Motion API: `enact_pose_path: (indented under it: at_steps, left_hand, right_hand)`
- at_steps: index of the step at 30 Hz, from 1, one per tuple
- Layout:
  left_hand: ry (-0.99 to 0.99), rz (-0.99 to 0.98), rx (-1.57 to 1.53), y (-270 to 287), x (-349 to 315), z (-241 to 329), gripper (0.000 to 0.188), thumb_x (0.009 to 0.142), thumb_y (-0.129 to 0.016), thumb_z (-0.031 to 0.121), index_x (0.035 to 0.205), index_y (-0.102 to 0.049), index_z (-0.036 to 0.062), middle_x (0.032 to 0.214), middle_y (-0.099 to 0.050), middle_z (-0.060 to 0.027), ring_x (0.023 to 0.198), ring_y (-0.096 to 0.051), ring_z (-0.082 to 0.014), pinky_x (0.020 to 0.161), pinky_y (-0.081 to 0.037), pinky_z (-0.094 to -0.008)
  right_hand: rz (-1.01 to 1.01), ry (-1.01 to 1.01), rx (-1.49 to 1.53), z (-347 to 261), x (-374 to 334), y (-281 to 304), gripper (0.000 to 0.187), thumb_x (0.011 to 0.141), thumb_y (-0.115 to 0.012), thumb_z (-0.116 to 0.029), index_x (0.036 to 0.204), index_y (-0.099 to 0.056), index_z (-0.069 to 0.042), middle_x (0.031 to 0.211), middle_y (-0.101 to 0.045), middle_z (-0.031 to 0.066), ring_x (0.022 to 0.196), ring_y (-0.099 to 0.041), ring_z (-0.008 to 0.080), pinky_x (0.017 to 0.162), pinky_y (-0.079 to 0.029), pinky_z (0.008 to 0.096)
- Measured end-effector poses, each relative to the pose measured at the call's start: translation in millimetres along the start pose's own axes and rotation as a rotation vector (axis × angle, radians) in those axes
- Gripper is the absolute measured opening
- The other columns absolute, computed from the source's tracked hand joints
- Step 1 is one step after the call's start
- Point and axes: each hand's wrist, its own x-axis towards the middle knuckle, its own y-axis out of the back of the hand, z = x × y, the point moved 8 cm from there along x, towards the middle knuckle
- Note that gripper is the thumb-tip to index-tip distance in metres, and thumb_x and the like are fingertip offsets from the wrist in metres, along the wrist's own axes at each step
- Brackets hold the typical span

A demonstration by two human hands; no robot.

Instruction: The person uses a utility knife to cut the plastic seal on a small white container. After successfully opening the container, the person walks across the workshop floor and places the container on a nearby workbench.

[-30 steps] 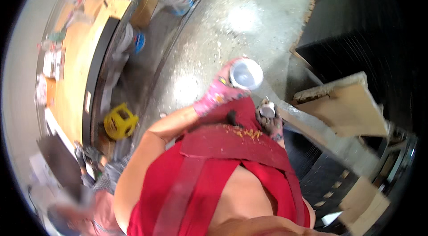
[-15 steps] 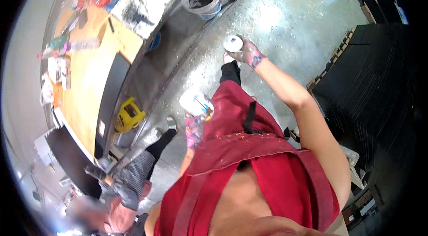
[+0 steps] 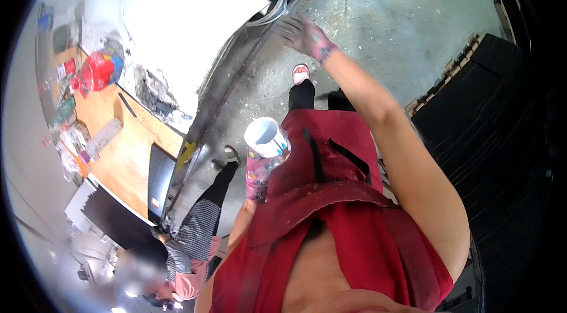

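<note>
A white cup-like container (image 3: 263, 133) with blue marks on its side stands upright in my left hand (image 3: 260, 165), which wears a patterned pink glove. Its mouth faces up, and the fingers are partly hidden behind it, close to my red apron. My right hand (image 3: 304, 36), in a stained grey-and-pink glove, is stretched out ahead with its fingers apart and nothing in it. It is nearest to the rim of a bucket (image 3: 281, 8) under the table's edge.
A long table to the left has a bright white part (image 3: 195, 11) and a wooden part (image 3: 106, 109). On it lie a red bottle (image 3: 101, 72) and a clear bottle (image 3: 105, 138). Another person (image 3: 189, 248) stands at lower left. Stacked black panels (image 3: 472, 106) fill the right side.
The round white object has left my right hand, whose fingers have spread; it no longer shows. That hand has moved up and slightly left. My left hand still holds the container.
</note>
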Motion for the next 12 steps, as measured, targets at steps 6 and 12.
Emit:
enact_pose_path:
  at_steps: [6,12]
  left_hand:
    - [0.063,-0.196,0.181,-141,81,42,0.078,0.063,-0.086,0.019,0.128,-0.047,-0.0008,0.117,-0.060,-0.0154,0.108,-0.060,-0.0264,0.089,-0.051,-0.0394]
    - [-0.024,-0.500,0.303,-367,154,24,0.090,0.053,-0.091,0.014,0.130,-0.046,0.0024,0.121,-0.057,-0.0144,0.108,-0.059,-0.0258,0.085,-0.052,-0.0379]
  right_hand:
    - [0.131,0.382,0.327,-143,-223,90,0.066,0.098,-0.033,-0.050,0.147,-0.025,-0.006,0.154,-0.026,0.0116,0.141,-0.025,0.0307,0.115,-0.022,0.0443]
    - [0.360,0.593,0.732,-229,-403,239,0.057,0.097,-0.043,-0.045,0.143,-0.037,-0.013,0.149,-0.036,0.0083,0.134,-0.037,0.0296,0.102,-0.037,0.0437]
